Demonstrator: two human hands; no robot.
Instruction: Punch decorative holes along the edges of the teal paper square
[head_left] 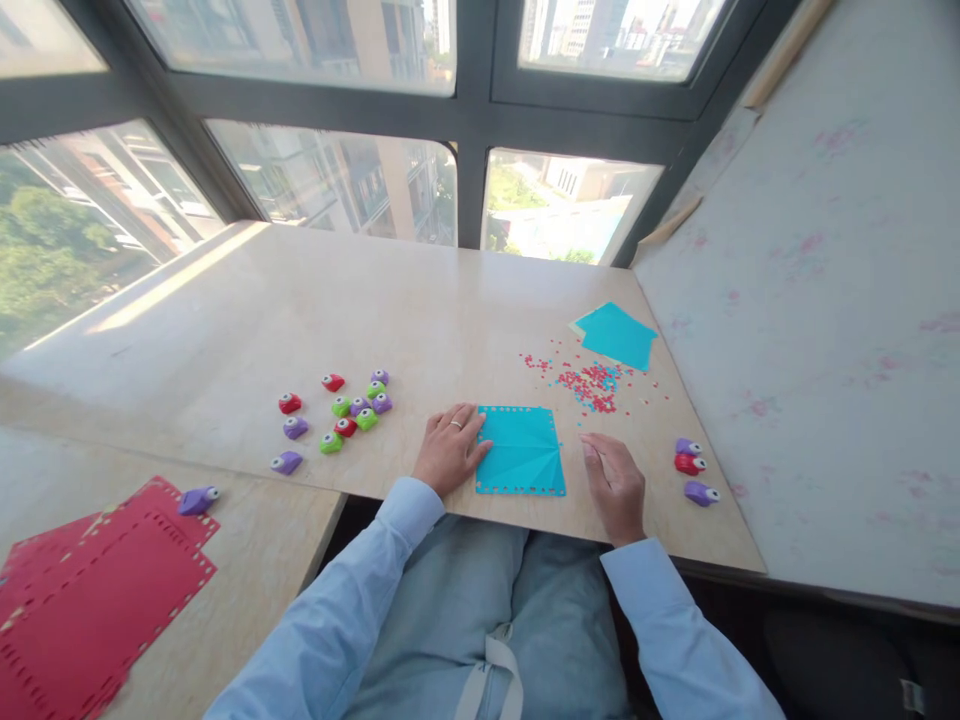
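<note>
A square turquoise paper sheet (523,452) with punched edges and fold creases lies flat at the near edge of the beige table (315,310). My left hand (448,448) rests on the table with fingers spread, its fingertips touching the sheet's left edge. My right hand (616,484) lies palm down just right of the sheet, fingers loosely curled, holding nothing. Both arms wear light blue sleeves.
A cluster of small red, green and purple paper punches (346,411) sits left of my hands; three more punches (693,469) lie at the right. Red and blue confetti (592,385) and spare turquoise sheets (616,335) lie further back. Red punched sheets (90,590) and a purple punch (198,499) rest near left.
</note>
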